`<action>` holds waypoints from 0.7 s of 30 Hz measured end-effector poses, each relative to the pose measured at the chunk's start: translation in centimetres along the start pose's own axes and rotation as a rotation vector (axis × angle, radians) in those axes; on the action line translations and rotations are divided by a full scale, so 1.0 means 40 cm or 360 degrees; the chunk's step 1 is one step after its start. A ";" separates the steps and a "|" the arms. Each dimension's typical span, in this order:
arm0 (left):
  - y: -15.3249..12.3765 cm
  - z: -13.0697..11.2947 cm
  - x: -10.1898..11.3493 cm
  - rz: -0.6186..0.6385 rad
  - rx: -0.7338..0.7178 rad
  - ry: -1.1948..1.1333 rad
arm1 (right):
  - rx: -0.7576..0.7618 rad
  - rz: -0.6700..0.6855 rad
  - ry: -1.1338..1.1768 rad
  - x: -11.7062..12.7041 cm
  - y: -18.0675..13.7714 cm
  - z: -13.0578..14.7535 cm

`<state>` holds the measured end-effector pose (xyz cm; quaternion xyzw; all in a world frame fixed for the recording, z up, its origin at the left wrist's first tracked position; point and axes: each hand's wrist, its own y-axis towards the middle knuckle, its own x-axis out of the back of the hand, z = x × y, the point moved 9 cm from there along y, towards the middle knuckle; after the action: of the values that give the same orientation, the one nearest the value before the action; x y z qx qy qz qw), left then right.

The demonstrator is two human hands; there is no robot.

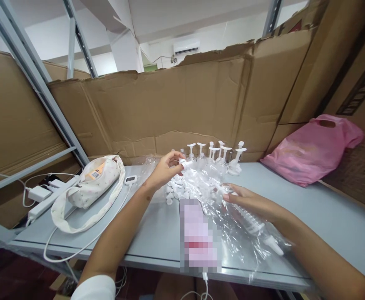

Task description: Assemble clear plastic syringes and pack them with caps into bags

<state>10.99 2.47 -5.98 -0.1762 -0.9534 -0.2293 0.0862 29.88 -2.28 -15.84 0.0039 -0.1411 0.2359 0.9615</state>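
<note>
My left hand (167, 168) is closed, with thumb and fingers pinching a small white plastic cap-like piece (187, 163). My right hand (239, 196) is closed on a crumpled clear plastic bag (229, 225); a whitish part shows at its fingertips, its kind unclear. Inside or under the bag lies a clear ribbed piece with a white tapered tip (273, 245). Behind my hands stand several clear bottles with white pump heads (221, 156). A heap of small white plastic parts (176, 188) lies between my hands, partly covered by film.
A blurred-out pink object (197, 233) with a white cable lies at the grey table's (335, 233) front. To the left are a white cloth bag (96, 183), a small device (131, 179) and a power strip (53, 198). A pink plastic bag (313, 152) leans against cardboard (170, 108).
</note>
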 end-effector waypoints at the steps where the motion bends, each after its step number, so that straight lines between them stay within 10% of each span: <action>1: -0.002 0.002 -0.008 0.0027 0.0014 0.0051 | 0.0009 0.0026 -0.0039 -0.008 -0.001 0.000; 14: -0.013 0.068 -0.051 0.0535 0.0203 0.0572 | 0.0148 0.0200 -0.0252 -0.056 -0.004 0.020; 21: -0.022 0.031 -0.056 0.0488 0.0026 0.0965 | 0.0142 0.0194 -0.0218 -0.058 -0.004 0.016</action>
<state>12.61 1.66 -7.96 -0.2406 -0.8486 -0.2479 0.4007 27.81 -3.54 -15.86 0.0541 -0.1958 0.2993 0.9323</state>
